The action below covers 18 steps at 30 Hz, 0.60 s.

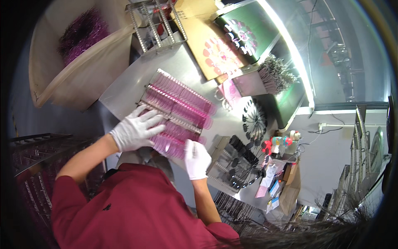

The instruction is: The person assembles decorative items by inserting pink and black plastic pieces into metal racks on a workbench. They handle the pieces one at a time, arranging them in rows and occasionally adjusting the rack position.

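Note:
A metal rack (170,118) lies on the steel table before me, filled with rows of thin, see-through pink lens-like pieces (182,101). My left hand (139,128), in a white glove, rests on the rack's near left part with its fingers spread. At the near right corner, my right hand (196,159), also gloved in white, has its fingers drawn together against the row closest to me. Whatever sits between those fingertips is too small and hidden to make out.
Left of the steel table (124,93) stands a large pale bin (83,68) with purple shreds. An upright metal frame (156,25) is at the back. Cardboard (199,37) with pink discs, a black disc wheel (254,119) and racks of dark pieces (238,155) lie to the right.

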Each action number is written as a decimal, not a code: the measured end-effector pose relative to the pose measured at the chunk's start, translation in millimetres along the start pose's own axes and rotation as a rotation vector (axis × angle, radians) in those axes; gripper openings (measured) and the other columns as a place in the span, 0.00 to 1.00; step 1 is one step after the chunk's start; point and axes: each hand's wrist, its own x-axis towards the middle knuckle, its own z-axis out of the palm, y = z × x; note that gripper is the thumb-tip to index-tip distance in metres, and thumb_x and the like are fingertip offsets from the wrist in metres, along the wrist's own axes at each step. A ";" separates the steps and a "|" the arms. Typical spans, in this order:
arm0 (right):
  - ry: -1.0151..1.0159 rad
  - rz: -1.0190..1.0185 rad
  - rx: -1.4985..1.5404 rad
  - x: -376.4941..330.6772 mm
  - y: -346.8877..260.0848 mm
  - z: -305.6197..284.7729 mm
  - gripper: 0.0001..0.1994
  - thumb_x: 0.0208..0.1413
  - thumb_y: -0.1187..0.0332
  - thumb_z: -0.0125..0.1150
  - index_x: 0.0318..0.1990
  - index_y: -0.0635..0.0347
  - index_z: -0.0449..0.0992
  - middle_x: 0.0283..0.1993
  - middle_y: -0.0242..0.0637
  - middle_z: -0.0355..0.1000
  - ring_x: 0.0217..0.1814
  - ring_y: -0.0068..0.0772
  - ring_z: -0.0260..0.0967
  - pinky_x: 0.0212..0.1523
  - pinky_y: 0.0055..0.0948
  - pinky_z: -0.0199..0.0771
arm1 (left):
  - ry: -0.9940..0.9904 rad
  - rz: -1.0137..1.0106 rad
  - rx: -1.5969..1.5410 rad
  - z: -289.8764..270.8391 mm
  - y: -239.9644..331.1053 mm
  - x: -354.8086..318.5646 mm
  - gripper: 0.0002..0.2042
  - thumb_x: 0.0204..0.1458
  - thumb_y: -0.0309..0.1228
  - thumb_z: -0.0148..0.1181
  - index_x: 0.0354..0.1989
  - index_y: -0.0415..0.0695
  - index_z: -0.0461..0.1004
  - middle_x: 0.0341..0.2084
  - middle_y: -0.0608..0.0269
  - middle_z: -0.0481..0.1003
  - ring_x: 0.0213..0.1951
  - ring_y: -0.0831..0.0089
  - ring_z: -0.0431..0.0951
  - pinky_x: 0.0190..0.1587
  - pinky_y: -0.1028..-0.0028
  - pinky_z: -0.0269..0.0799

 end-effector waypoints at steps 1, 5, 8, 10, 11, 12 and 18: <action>0.095 -0.180 -0.031 20.1 24.0 -7.7 0.12 0.65 0.61 0.66 0.45 0.61 0.82 0.39 0.50 0.77 0.39 0.54 0.78 0.42 0.48 0.78 | -0.067 -0.030 -0.020 4.7 -10.6 -8.0 0.33 0.54 0.54 0.67 0.67 0.52 0.74 0.70 0.54 0.71 0.72 0.51 0.68 0.76 0.42 0.53; -0.033 -0.501 -0.233 74.5 39.2 -11.9 0.27 0.60 0.63 0.67 0.64 0.64 0.72 0.63 0.59 0.67 0.65 0.64 0.65 0.63 0.62 0.67 | -0.011 -0.004 0.126 -11.7 -12.8 28.4 0.37 0.53 0.58 0.66 0.69 0.52 0.73 0.70 0.47 0.69 0.71 0.46 0.69 0.74 0.37 0.55; -0.043 -0.482 -0.264 101.1 83.9 13.6 0.31 0.60 0.66 0.66 0.70 0.66 0.68 0.71 0.61 0.64 0.73 0.65 0.61 0.72 0.57 0.63 | 0.224 0.146 -0.077 -34.0 6.3 131.3 0.36 0.48 0.48 0.74 0.64 0.43 0.73 0.65 0.43 0.71 0.69 0.45 0.70 0.73 0.43 0.61; 0.019 -0.352 -0.065 105.9 95.5 -1.2 0.27 0.64 0.70 0.64 0.68 0.71 0.69 0.69 0.64 0.66 0.73 0.66 0.63 0.71 0.50 0.67 | 0.429 0.330 -0.111 -34.7 20.3 202.0 0.26 0.49 0.41 0.72 0.52 0.38 0.76 0.54 0.49 0.75 0.59 0.51 0.76 0.63 0.54 0.72; 0.098 -0.307 0.019 97.0 110.4 2.8 0.25 0.64 0.72 0.63 0.67 0.71 0.71 0.67 0.63 0.69 0.70 0.66 0.67 0.70 0.49 0.69 | 0.379 0.302 -0.128 -33.8 27.6 231.3 0.17 0.52 0.36 0.67 0.46 0.39 0.78 0.48 0.52 0.78 0.48 0.55 0.81 0.54 0.59 0.77; 0.179 -0.257 0.087 82.4 127.1 3.4 0.23 0.64 0.73 0.62 0.66 0.71 0.72 0.64 0.62 0.72 0.66 0.65 0.70 0.68 0.49 0.72 | 0.372 0.232 -0.187 -23.9 30.6 261.9 0.11 0.54 0.31 0.62 0.42 0.39 0.79 0.40 0.56 0.80 0.38 0.58 0.83 0.44 0.64 0.80; -0.484 0.205 0.307 -8.6 155.9 11.8 0.20 0.65 0.78 0.55 0.64 0.64 0.77 0.62 0.58 0.76 0.63 0.50 0.78 0.64 0.42 0.77 | 0.589 -0.278 -0.504 34.4 14.1 487.3 0.13 0.64 0.37 0.57 0.48 0.40 0.77 0.44 0.42 0.78 0.48 0.43 0.81 0.54 0.50 0.76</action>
